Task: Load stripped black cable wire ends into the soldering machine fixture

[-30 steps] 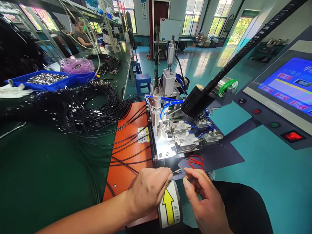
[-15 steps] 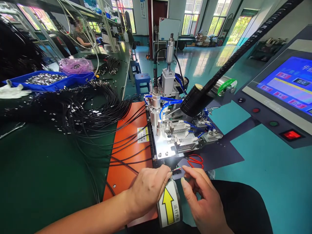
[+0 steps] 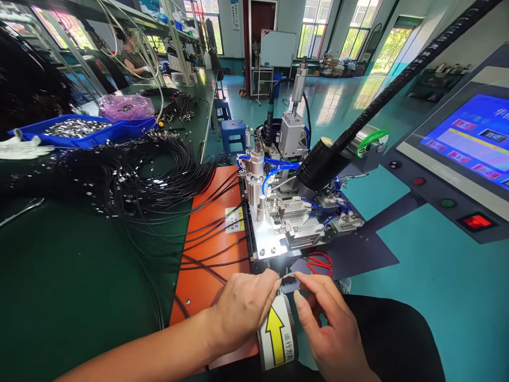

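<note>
My left hand [image 3: 250,302] is closed, thumb against the fingers, on a cable whose thin coloured wires [image 3: 288,275] stick out to the right past the thumb. Its grip hides the rest of the cable. At the wire tips is the index finger of my right hand [image 3: 330,318]; the thumb hangs apart below, so this hand is open. Just beneath both hands sits a rounded part with a yellow arrow label [image 3: 276,334]. Directly ahead stands a metal machine [image 3: 286,212] with blue air tubes, lit brightly at its front edge.
Black cables [image 3: 159,180] spread over the green bench [image 3: 79,281] and orange base [image 3: 210,228]. Red-handled scissors [image 3: 320,262] lie beside the machine. A control panel [image 3: 457,175] stands right, below a flexible black arm [image 3: 397,79]. A blue tray [image 3: 91,139] holds small metal parts. Another person [image 3: 133,55] sits behind.
The machine's tall upright cylinder and the rod beside it have shifted to the right. My right index finger has come slightly left onto the wire tips. My left hand keeps its place.
</note>
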Demonstrator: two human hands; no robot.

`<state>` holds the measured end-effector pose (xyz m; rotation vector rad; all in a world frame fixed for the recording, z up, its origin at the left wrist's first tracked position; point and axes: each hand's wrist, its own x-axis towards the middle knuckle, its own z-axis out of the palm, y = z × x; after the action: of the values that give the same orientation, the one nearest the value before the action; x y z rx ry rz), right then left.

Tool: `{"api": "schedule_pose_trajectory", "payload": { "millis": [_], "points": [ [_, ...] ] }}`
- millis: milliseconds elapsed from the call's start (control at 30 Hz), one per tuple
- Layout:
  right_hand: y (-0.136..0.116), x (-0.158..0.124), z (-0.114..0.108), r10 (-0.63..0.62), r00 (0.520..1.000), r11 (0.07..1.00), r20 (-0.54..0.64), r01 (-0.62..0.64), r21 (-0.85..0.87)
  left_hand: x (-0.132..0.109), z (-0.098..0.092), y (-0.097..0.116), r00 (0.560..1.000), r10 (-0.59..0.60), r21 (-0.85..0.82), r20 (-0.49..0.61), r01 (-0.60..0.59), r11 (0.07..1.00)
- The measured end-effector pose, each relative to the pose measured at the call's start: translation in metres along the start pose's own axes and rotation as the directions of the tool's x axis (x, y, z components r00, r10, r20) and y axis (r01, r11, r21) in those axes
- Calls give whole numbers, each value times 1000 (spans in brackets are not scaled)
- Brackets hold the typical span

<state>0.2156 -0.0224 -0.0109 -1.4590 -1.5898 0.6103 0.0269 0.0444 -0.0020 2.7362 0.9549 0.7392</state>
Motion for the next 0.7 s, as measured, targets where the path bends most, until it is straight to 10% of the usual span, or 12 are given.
{"api": "schedule_pose_trajectory", "payload": {
  "millis": [233, 533, 700],
  "points": [
    [-1, 3, -2, -20, 1000, 1000, -7, 20, -5, 0, 0, 1, 1000, -16, -3, 9, 16, 1000],
    [-14, 20, 4, 349, 929, 881, 124, -370, 294, -1, 0, 0, 1000, -26, -12, 9, 26, 1000],
    [-13, 18, 9, 259, 966, 939, 24, -257, 226, -1, 0, 0, 999, -42, -25, 8, 42, 999]
  ]
}}
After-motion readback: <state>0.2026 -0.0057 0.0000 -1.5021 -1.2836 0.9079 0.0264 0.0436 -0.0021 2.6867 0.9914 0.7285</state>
